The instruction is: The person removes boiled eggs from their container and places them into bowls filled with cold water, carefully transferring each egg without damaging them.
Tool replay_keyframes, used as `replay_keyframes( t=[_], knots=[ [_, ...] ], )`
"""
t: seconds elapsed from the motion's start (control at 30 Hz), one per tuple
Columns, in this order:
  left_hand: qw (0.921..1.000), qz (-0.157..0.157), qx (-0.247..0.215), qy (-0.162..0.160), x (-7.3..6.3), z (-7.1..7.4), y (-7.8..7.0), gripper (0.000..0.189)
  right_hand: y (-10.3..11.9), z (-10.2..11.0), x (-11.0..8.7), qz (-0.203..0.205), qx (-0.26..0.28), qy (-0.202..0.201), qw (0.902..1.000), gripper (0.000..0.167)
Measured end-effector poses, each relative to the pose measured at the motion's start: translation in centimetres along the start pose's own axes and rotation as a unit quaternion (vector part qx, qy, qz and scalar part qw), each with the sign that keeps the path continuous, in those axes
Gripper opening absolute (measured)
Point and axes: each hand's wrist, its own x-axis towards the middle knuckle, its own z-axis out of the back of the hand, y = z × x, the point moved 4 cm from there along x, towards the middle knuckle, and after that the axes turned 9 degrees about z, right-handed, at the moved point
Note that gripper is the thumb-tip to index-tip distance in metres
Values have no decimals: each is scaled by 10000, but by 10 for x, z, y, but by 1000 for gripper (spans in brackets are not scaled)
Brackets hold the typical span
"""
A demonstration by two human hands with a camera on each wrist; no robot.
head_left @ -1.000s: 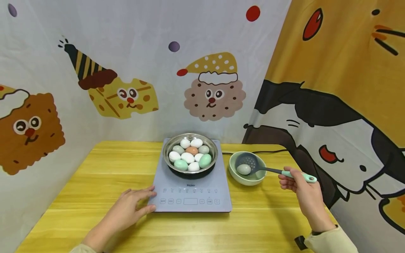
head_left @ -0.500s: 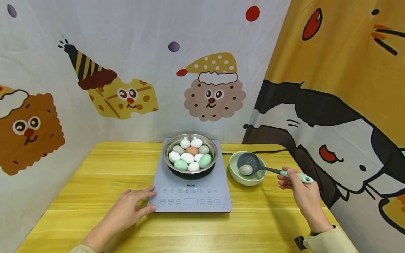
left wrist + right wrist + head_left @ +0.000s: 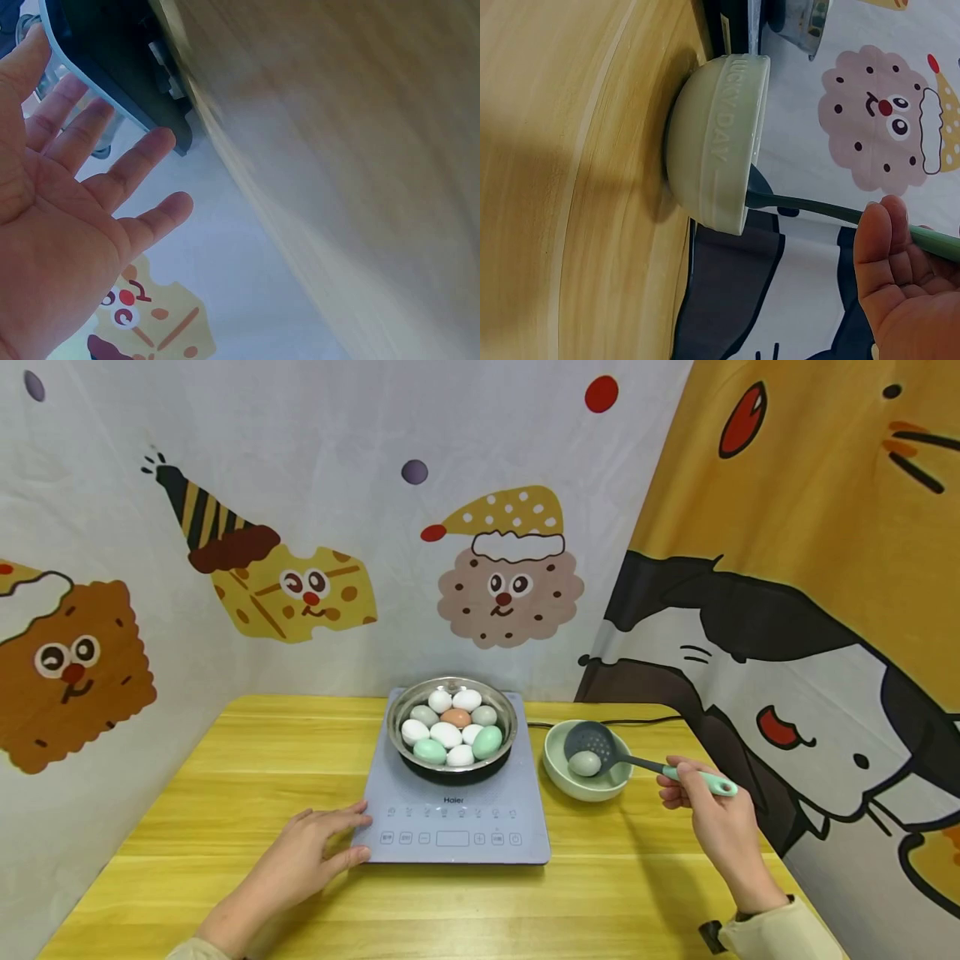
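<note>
My right hand (image 3: 716, 822) grips the mint-green handle of a dark grey slotted ladle (image 3: 588, 739). The ladle's holed bowl is down inside a pale green bowl (image 3: 585, 788), with a greyish-green egg (image 3: 585, 764) in it. In the right wrist view the bowl's wall (image 3: 716, 142) hides the egg. At the left edge of a Haier induction cooktop (image 3: 453, 822), my left hand (image 3: 300, 847) rests with fingers extended and fingertips touching its side. On the cooktop a steel pan (image 3: 397, 752) holds several white, grey, green and brown eggs (image 3: 446, 735).
A black cable (image 3: 645, 720) runs behind the bowl along the back of the yellow wooden table (image 3: 285, 743). Cartoon-printed curtain (image 3: 322, 427) hangs close behind the table and along both sides.
The ladle's head, with the egg in it, has shifted slightly right within the bowl, and my right hand has drawn back a little along with it. The left hand stays put.
</note>
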Motion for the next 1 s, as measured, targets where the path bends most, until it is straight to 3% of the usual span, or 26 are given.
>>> replay_keyframes(
  t=[0.7,1.0],
  knots=[
    [9999,39,0,120,-4,-1,-1,46,9,-5,-8,550,-464,128,9973,40],
    [10000,-31,19,36,-1,-1,0,45,18,-2,-8,1098,-776,-196,9907,29]
  ],
)
